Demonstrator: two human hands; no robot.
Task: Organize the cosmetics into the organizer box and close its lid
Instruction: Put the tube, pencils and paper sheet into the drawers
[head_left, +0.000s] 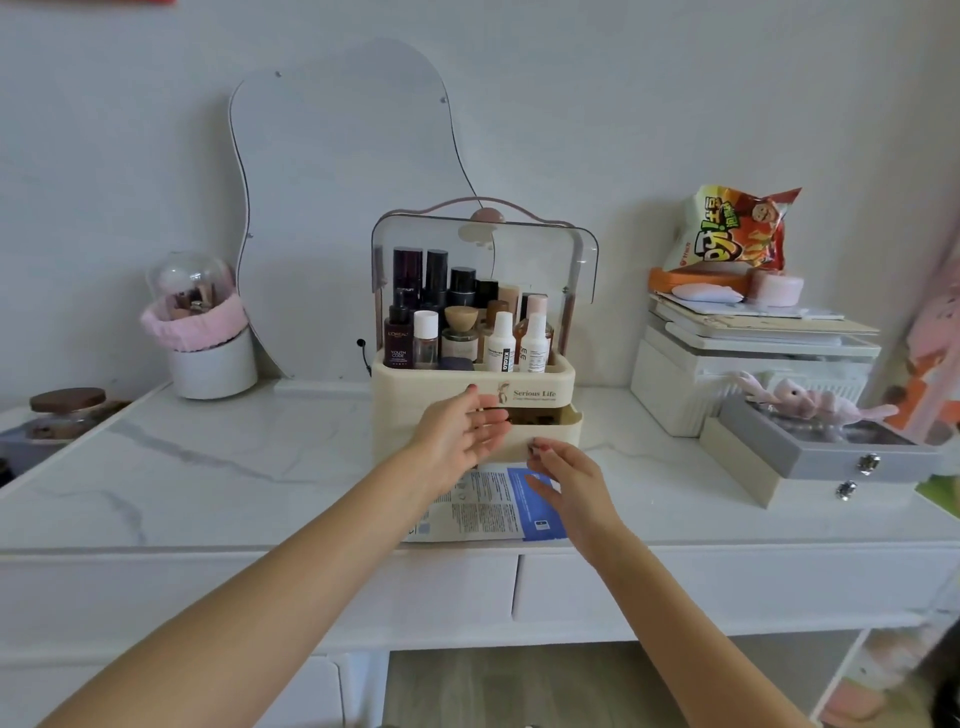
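Note:
A cream organizer box (540, 384) stands at the middle of the white dressing table, its clear lid (540, 260) swung up and open. Several cosmetic bottles (462, 322) stand upright in its top compartment. Its lower drawer (550, 434) sits slightly pulled out. My left hand (460, 436) rests flat with fingers spread against the box's front, left of the drawer gap. My right hand (569, 480) touches the drawer's front lower edge with its fingertips. A blue and white sheet-mask packet (483, 506) lies flat on the table in front of the box, partly under my right hand.
A wavy mirror (343, 208) leans on the wall behind. A brush holder with a pink band (205, 338) stands at left, a lidded jar (65, 413) farther left. Stacked white boxes (748, 364), a snack bag (732, 231) and a grey jewellery case (826, 452) fill the right side.

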